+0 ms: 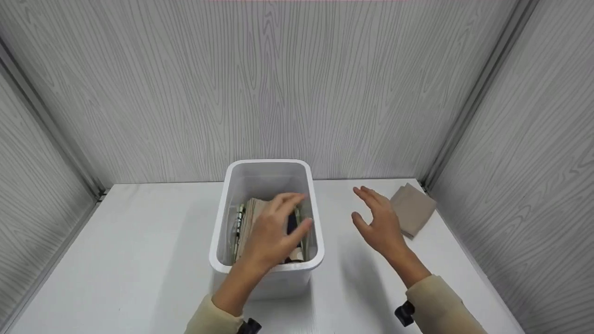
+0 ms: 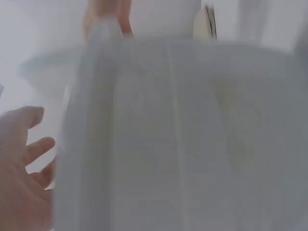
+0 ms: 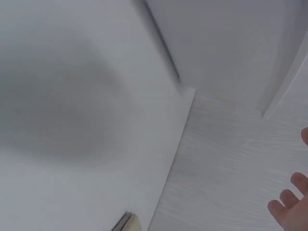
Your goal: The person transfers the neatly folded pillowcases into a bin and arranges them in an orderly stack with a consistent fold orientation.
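Over the white plastic bin (image 1: 267, 278), my left hand (image 1: 271, 232) hovers with relaxed fingers and thumb apart, holding nothing. Beneath it, several flat folded pieces stand on edge in the bin: tan ones (image 1: 253, 215), a dark navy one (image 1: 291, 225) and a patterned one (image 1: 239, 222) along the left wall. The hand hides the middle of the row. My right hand (image 1: 380, 225) is raised over the table between the bin and a folded tan piece (image 1: 413, 209), fingers extended, nothing in it. The tan piece lies flat, showing layered edges (image 3: 126, 222) in the right wrist view.
The white table (image 1: 134, 260) is closed in by a grey wood-grain back panel (image 1: 269, 93) and side panels, the right one (image 1: 524, 162) close by the tan piece. The bin stands near the back panel, with its rim (image 1: 214, 232) above the table.
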{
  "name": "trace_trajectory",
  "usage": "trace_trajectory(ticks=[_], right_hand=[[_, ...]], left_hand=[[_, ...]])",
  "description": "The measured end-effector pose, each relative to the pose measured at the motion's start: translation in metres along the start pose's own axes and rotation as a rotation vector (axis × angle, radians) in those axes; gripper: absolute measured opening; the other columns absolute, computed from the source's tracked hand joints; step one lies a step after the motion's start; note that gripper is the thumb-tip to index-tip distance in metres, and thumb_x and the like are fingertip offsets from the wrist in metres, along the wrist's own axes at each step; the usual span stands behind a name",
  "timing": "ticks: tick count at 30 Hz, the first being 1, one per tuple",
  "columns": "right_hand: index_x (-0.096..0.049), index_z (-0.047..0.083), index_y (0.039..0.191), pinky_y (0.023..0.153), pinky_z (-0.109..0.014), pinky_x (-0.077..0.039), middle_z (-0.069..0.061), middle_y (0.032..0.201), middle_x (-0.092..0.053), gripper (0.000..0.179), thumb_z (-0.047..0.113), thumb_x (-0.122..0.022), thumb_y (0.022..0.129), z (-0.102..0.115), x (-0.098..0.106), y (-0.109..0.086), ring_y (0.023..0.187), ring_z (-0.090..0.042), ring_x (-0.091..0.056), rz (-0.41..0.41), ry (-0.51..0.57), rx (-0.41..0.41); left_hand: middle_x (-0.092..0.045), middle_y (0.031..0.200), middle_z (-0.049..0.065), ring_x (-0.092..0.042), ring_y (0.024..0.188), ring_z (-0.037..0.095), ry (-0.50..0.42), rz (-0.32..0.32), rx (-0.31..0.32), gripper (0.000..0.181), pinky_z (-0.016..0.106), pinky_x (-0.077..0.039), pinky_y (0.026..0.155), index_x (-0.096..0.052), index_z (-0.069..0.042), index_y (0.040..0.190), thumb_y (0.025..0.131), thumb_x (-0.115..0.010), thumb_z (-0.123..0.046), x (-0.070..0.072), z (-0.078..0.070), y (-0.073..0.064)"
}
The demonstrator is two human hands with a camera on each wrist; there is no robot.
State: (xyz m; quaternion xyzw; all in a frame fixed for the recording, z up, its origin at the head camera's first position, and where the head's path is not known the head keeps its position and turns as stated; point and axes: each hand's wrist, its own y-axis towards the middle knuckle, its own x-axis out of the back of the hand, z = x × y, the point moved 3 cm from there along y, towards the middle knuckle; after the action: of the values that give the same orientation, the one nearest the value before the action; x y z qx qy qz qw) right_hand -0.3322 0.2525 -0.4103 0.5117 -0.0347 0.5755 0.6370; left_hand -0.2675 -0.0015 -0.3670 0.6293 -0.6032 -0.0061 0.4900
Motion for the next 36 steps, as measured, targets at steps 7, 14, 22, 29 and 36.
trace_trajectory(ticks=[7,14,22,29,36], right_hand=[[-0.055,0.012,0.143,0.107,-0.065,-0.035,-0.02,0.148,-0.048,0.064,0.009,-0.076,0.083,-0.047,0.022,-0.024,0.138,-0.048,-0.038,-0.015,-0.144,0.008],[-0.05,0.012,0.146,0.105,-0.071,-0.032,-0.025,0.15,-0.044,0.069,0.017,-0.079,0.083,-0.083,0.042,-0.045,0.136,-0.054,-0.037,0.012,-0.257,-0.052],[-0.049,0.01,0.147,0.107,-0.071,-0.029,-0.028,0.149,-0.043,0.068,0.018,-0.076,0.085,-0.107,0.05,-0.063,0.136,-0.056,-0.035,0.042,-0.32,-0.112],[-0.048,0.009,0.147,0.108,-0.069,-0.03,-0.03,0.147,-0.044,0.07,0.014,-0.077,0.083,-0.124,0.052,-0.078,0.134,-0.056,-0.037,0.064,-0.386,-0.157],[-0.043,0.011,0.15,0.109,-0.068,-0.029,-0.03,0.151,-0.039,0.071,0.018,-0.075,0.086,-0.136,0.048,-0.091,0.137,-0.055,-0.034,0.15,-0.396,-0.266]], left_hand=[[-0.05,0.143,0.003,-0.04,0.138,0.023,-0.026,0.11,-0.209,0.053,0.045,-0.041,0.11,-0.059,-0.02,0.139,0.096,-0.059,-0.05,-0.055,-0.061,-0.005],[-0.044,0.149,0.006,-0.034,0.143,0.031,-0.036,0.228,-0.255,0.053,0.046,-0.044,0.108,-0.054,-0.021,0.142,0.099,-0.053,-0.052,-0.101,-0.089,-0.003],[-0.047,0.144,0.011,-0.038,0.141,0.035,0.227,0.187,-0.3,0.05,0.045,-0.035,0.116,-0.056,-0.019,0.139,0.101,-0.049,-0.05,-0.147,-0.084,0.002],[-0.047,0.144,0.014,-0.036,0.142,0.041,0.393,0.162,-0.288,0.054,0.051,-0.034,0.115,-0.055,-0.018,0.141,0.098,-0.054,-0.051,-0.186,-0.07,0.0],[-0.042,0.149,0.017,-0.033,0.142,0.046,0.487,0.216,-0.229,0.056,0.052,-0.042,0.109,-0.053,-0.018,0.144,0.098,-0.053,-0.05,-0.221,-0.055,-0.005]])
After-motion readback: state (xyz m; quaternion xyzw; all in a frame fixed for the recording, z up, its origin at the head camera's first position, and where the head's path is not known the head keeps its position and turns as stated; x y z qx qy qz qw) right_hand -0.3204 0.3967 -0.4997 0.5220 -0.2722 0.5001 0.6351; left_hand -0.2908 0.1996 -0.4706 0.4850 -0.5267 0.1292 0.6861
